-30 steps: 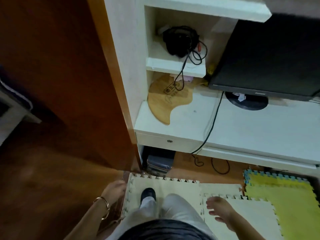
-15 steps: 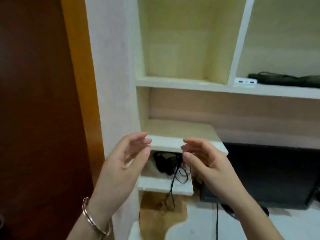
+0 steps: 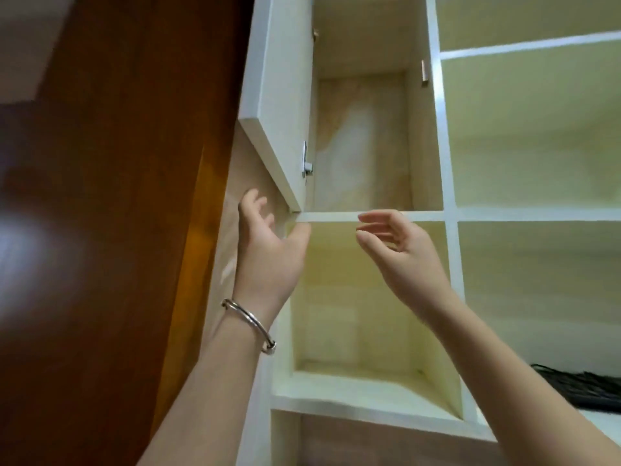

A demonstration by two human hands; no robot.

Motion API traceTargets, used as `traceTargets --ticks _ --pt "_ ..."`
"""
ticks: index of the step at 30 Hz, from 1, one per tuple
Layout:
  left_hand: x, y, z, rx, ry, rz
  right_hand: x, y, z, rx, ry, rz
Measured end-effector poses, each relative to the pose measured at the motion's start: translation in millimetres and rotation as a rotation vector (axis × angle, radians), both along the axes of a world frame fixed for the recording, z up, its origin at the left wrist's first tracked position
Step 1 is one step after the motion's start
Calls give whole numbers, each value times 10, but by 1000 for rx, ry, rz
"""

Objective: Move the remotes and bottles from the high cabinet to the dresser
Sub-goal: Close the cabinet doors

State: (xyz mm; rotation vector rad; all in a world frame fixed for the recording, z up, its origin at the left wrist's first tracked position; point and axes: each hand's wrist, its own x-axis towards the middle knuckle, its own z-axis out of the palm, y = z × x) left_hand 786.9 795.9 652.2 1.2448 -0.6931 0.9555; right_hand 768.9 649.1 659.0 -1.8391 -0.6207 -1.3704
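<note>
I look up at the high cabinet [image 3: 423, 139], whose white door [image 3: 279, 95] stands swung open to the left. From below I see only its back and side walls; no remote or bottle shows. My left hand [image 3: 268, 250], with a silver bangle on the wrist, is raised just under the door's lower corner, fingers spread and holding nothing. My right hand [image 3: 400, 250] hovers at the shelf edge [image 3: 336, 216] below the cabinet opening, fingers loosely curled and apart, holding nothing.
Below the cabinet is an open cubby [image 3: 356, 314] with nothing visible in it. More open shelves [image 3: 537, 136] run to the right. A black object [image 3: 584, 388] lies on the lower right shelf. A brown wooden panel [image 3: 111, 230] fills the left side.
My view has swung from the floor and desk up to the high cabinet. Both hands have risen from beside my legs to the cabinet's lower edge.
</note>
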Motion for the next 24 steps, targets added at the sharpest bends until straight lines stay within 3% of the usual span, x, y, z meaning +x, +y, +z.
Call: traceTargets --ticks 3,8,11,15,17,20,24 --pt "83 36 307 -7 -121 -26 -42 97 409 -60 -79 5" --pt "201 -7 454 31 -165 61 -195 213 867 -53 -158 94" --pt "148 -148 429 182 -257 239 -277 159 994 19 -205 222" --pt "167 -507 481 459 -378 302 -296 -142 1095 221 -268 310" --pt "238 -629 476 436 -396 328 -273 -345 1065 265 -301 206" --pt "332 -696 482 437 -454 401 -207 -578 1001 175 -312 -7" --pt "377 -809 546 549 -426 543 -112 -705 989 140 -288 -20"
